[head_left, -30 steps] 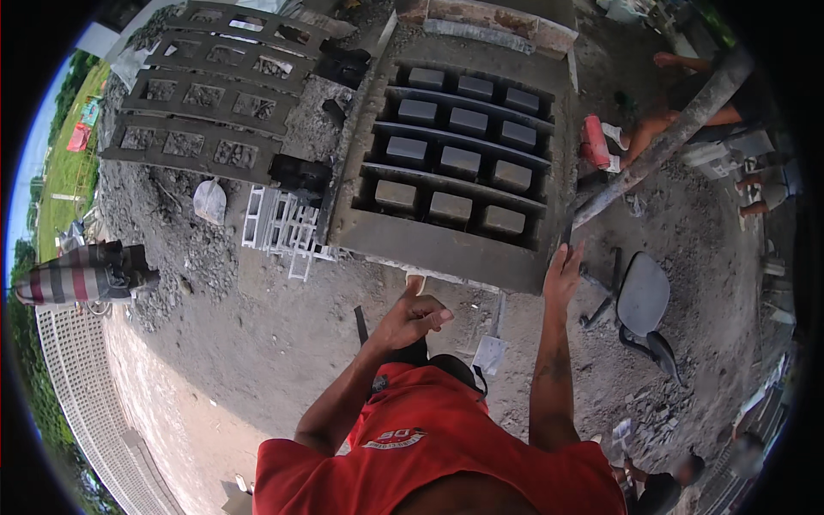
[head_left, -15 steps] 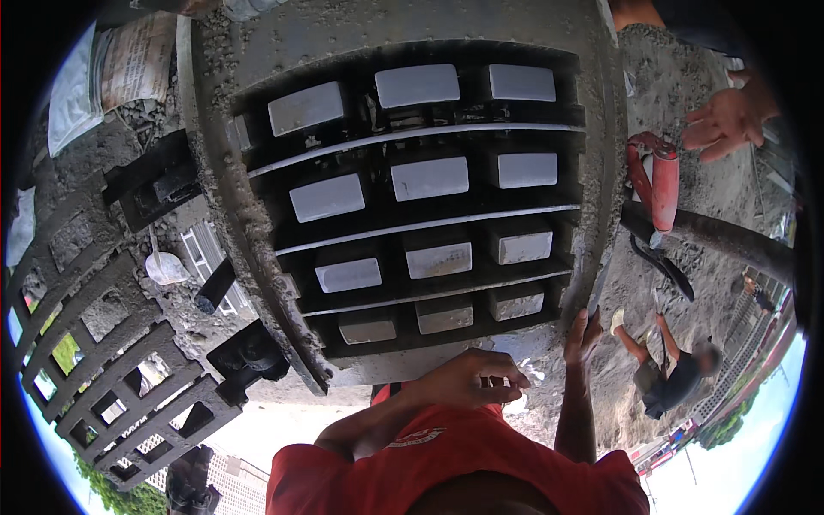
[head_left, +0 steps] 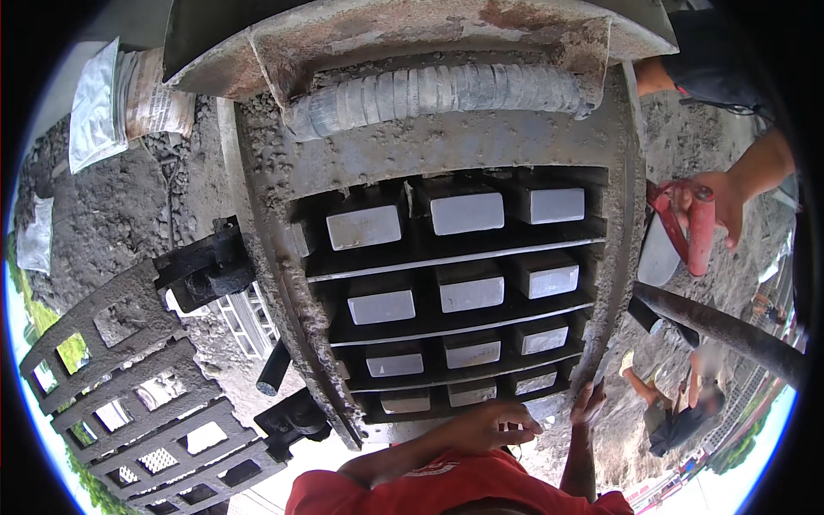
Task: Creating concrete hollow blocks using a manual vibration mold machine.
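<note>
Head view: your two hands, held apart, are at the lower edge of one steel mould filling the middle of the frame.
Your left hand curls at bottom centre, its grip impossible to tell; your right hand is at the mould's lower-right corner, whether clamped you cannot tell. Twelve grey blocks stand in four rows of three, with three dividers between; upper right, another person's hand is at one red-handled trowel.
</note>
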A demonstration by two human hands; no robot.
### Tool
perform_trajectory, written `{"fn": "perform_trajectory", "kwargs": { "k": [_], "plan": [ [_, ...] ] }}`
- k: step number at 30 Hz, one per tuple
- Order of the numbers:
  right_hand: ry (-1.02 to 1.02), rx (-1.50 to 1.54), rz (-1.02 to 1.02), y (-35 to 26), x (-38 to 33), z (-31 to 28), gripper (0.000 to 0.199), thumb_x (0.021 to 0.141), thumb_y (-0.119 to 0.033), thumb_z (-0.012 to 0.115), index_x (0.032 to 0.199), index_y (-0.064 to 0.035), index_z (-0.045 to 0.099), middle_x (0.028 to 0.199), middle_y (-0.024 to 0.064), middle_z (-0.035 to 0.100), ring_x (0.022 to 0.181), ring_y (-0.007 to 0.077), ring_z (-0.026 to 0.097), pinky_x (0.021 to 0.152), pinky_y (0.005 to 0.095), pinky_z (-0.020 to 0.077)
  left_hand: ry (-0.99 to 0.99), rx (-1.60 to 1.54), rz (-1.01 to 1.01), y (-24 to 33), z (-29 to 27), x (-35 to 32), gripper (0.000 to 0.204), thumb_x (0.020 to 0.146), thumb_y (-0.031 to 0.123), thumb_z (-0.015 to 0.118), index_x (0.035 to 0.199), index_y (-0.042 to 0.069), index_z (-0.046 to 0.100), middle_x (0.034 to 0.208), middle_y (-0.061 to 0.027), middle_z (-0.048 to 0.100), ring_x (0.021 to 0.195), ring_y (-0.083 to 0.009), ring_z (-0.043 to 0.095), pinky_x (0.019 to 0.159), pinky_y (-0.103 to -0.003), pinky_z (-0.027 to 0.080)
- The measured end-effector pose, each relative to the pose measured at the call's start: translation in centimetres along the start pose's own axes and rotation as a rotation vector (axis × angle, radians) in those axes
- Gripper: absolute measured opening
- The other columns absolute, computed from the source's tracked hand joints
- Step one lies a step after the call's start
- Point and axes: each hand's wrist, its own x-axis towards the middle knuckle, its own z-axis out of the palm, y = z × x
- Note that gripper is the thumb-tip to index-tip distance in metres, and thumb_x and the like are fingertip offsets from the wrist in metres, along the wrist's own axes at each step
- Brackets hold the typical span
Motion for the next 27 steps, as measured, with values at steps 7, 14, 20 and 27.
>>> {"fn": "perform_trajectory", "kwargs": {
  "k": [7, 14, 20, 27],
  "plan": [
    [-0.031, -0.064, -0.035, -1.1, 0.3, -0.4, 0.060, 0.090, -0.050, 0.035, 0.101, 0.0082, 0.048, 0.061, 0.0166, 0.050, 0.052, 0.0312, 0.049, 0.050, 0.0400, 0.0368, 0.140, -0.005, 0.057, 0.4, 0.1, -0.7, 0.021, 0.086, 0.018, 0.058, 0.102, 0.005, 0.063, 0.094, -0.0084, 0.063, 0.081, -0.0177, 0.060, 0.064, -0.028, 0.047],
    [0.005, -0.049, -0.106, -1.8, 0.5, -0.3, 0.058, 0.091, -0.047, 0.036, 0.099, 0.0083, 0.048, 0.058, 0.0168, 0.050, 0.051, 0.0323, 0.049, 0.048, 0.0403, 0.0356, 0.451, -0.050, 0.222, -0.2, 0.8, -4.7, 0.020, 0.084, 0.015, 0.060, 0.097, 0.001, 0.063, 0.088, -0.0099, 0.063, 0.081, -0.0174, 0.060, 0.068, -0.029, 0.047],
    [-0.013, -0.093, -0.041, -0.9, -0.3, -0.1, 0.051, 0.094, -0.038, 0.037, 0.093, 0.0113, 0.051, 0.083, 0.0302, 0.055, 0.072, 0.0413, 0.051, 0.066, 0.0441, 0.0397, 0.307, -0.355, 0.671, -4.6, 4.2, -16.8, 0.042, 0.080, 0.026, 0.060, 0.104, -0.008, 0.060, 0.100, -0.0214, 0.061, 0.068, -0.0215, 0.062, 0.062, -0.029, 0.047],
    [0.182, -0.072, -0.544, 3.2, 2.1, 0.4, 0.060, 0.094, -0.043, 0.037, 0.119, 0.0107, 0.046, 0.109, 0.0292, 0.054, 0.098, 0.0363, 0.054, 0.082, 0.0412, 0.0408, 0.457, -0.336, 1.207, -21.4, 12.8, -31.4, 0.039, 0.084, 0.022, 0.058, 0.106, -0.009, 0.057, 0.091, -0.0325, 0.059, 0.068, -0.0274, 0.065, 0.047, -0.027, 0.051]
  ]
}}
